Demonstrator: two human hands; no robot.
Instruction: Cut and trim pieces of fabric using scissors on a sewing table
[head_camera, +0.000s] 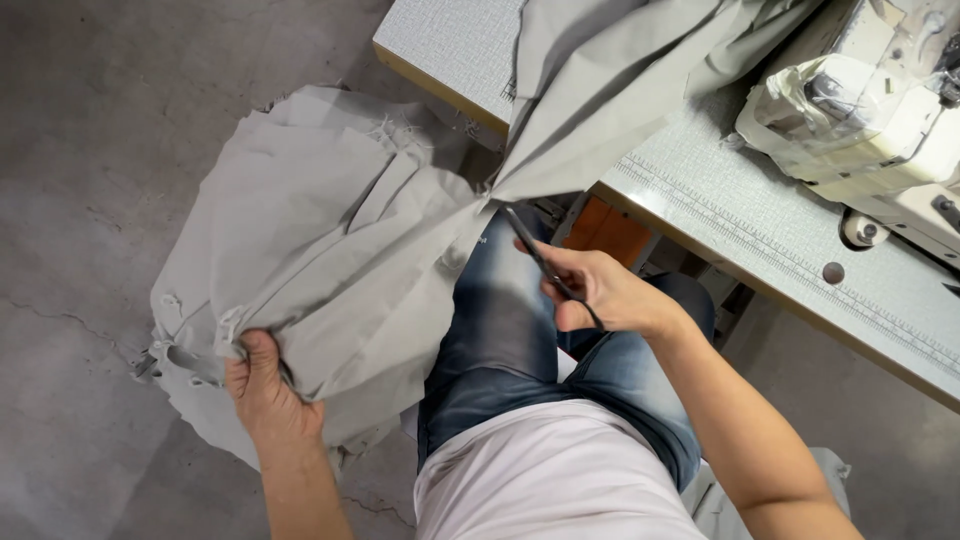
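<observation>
Grey fabric (330, 230) is bunched in the left hand's (265, 385) closed fingers; the right hand (600, 295) pinches dark snips (545, 265) at the taut fold, mid-trimming.

We see a sewing table (760, 235) with a pale grey textured top and a wooden edge running across the upper right. A measuring strip (800, 265) lies along its near edge, and a small dark round fitting (833, 272) sits in the top just behind it. On the table stands a cream sewing machine (880, 120), partly wrapped in clear plastic, with a round knob (864, 230) at its base. Below, we see blue jeans (520, 340) and a white shirt (555, 480). A grey concrete floor (90, 150), cracked in places, fills the left.
</observation>
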